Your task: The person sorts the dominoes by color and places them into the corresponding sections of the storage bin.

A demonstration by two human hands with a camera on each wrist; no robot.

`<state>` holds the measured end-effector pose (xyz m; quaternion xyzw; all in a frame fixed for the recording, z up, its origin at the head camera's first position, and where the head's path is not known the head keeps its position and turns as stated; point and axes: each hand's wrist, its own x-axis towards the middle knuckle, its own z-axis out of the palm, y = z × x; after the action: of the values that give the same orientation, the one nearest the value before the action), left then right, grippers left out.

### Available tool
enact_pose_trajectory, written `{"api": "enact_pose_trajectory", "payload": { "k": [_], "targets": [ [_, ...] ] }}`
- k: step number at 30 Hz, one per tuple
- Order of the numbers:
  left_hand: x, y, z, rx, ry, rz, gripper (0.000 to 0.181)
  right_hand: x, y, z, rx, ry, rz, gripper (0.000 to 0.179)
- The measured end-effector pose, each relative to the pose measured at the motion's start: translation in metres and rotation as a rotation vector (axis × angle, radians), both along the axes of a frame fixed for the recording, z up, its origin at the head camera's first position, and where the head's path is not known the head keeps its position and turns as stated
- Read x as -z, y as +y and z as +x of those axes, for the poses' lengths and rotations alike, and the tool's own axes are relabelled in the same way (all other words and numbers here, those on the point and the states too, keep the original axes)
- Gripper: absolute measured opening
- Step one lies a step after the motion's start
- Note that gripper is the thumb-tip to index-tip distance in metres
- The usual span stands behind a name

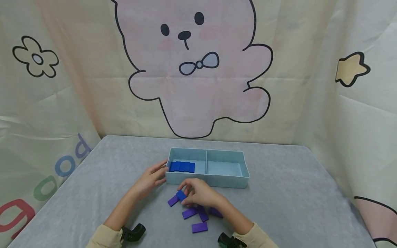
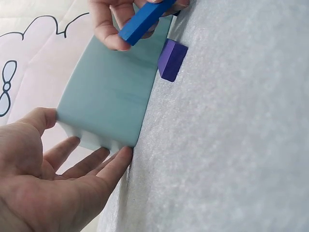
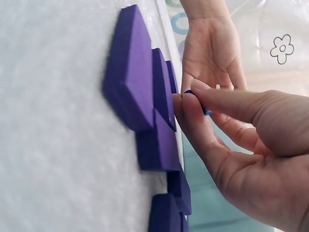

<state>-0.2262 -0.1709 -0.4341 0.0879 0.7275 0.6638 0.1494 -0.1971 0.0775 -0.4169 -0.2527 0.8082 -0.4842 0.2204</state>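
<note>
Block, blue | right fingers pinching | long axis seemingly aslant to box

Blocks before box; block row in left compartment.

The left cloth wall bears "ood" (the red letter before it is unclear).

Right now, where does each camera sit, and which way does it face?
Head: worn on the head, facing forward and down at the box; left hand and right hand show.
Left wrist: worn there, facing the box; both hands show.
Right wrist: worn there, facing purple blocks; both hands show.
Shared: head and left wrist both show the blue block in the right hand.
</note>
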Motion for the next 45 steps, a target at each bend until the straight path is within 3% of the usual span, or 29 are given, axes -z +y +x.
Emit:
{"api": "enact_pose_trajectory", "payload": {
  "k": [6,12,24,33,45],
  "targets": [
    [0.000,0.000,0.000,-0.006,-0.001,-0.008,0.062,-0.002,0.004,-0.003,0.018,-0.006,0.002,0.048],
    [0.000,0.000,0.000,0.003,0.005,-0.008,0.064,-0.006,0.008,-0.007,0.009,0.000,-0.050,0.047],
    [0.000,0.000,0.000,-0.011,0.007,-0.028,0.064,-0.016,0.017,-0.009,0.036,0.149,-0.035,0.044],
    [0.000,0.000,0.000,-0.004,0.007,-0.023,0.064,-0.029,0.027,-0.010,0.158,0.266,-0.023,0.044],
    [-0.001,-0.001,0.001,0.018,0.008,-0.012,0.064,-0.035,0.035,-0.017,0.299,0.331,0.001,0.044]
  ]
}}
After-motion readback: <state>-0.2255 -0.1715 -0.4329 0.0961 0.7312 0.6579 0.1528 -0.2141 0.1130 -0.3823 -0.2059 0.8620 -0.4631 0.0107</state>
